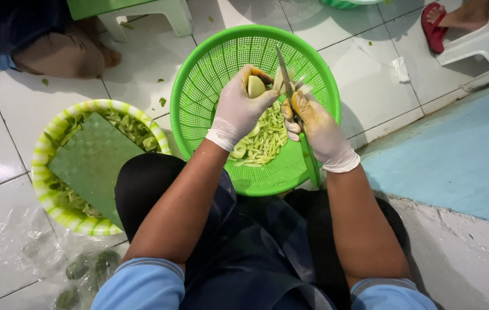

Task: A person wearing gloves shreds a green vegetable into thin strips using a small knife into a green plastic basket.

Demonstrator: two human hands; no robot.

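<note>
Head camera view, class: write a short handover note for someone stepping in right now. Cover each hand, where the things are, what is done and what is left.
Left hand, gloved: holds a pale green fruit piece over the green basket.
Right hand, gloved: grips a knife, blade pointing away, beside the fruit.
Done: a pile of cut strips lies in the basket; the striped bowl at left holds green peelings and a green board.
Left: the piece in hand is not yet cut up. Whole green fruits sit in a clear bag at lower left.

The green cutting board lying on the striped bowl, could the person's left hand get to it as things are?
Probably yes, but not at once: the left hand holds a peeled fruit piece over the green basket. The cutting board lies uncovered on the striped bowl beside the left knee.
</note>
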